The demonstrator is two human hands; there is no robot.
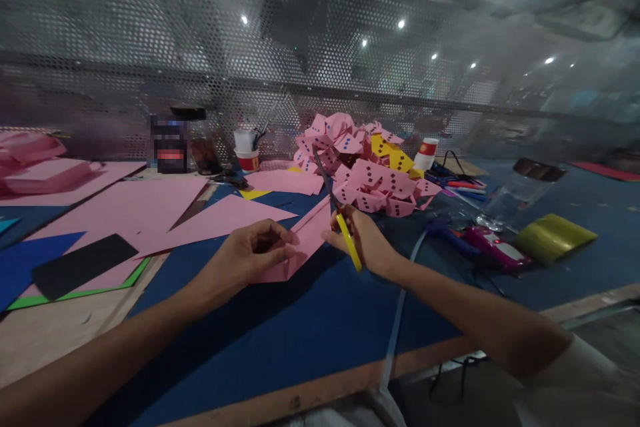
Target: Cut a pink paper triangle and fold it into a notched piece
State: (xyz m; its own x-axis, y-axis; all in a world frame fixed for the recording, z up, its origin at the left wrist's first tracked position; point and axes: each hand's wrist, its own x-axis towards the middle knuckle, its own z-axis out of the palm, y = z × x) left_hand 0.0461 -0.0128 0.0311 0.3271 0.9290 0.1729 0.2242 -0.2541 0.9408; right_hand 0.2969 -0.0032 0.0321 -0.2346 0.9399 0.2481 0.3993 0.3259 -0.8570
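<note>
My left hand (pixel 260 248) pinches a folded piece of pink paper (pixel 311 235) above the blue table surface. A crease runs along the paper, and its far end points away from me. In my right hand (pixel 364 239) is a pair of scissors (pixel 349 242) with yellow handles, its dark blades pointing up and away. My right fingertips are close to the paper's right edge; whether they touch it I cannot tell. Just beyond both hands lies a heap of pink paper pieces (pixel 367 180) with dark dots, with a yellow dotted piece (pixel 393 153) among them.
Pink sheets (pixel 135 203), a black piece (pixel 85 267) and blue paper (pixel 35 260) spread to the left. Right of me are a glue gun (pixel 493 247), a yellow tape roll (pixel 555 239) and a clear jar (pixel 525 197). Paper cups (pixel 426 153) and a perforated metal screen (pixel 280 60) stand behind.
</note>
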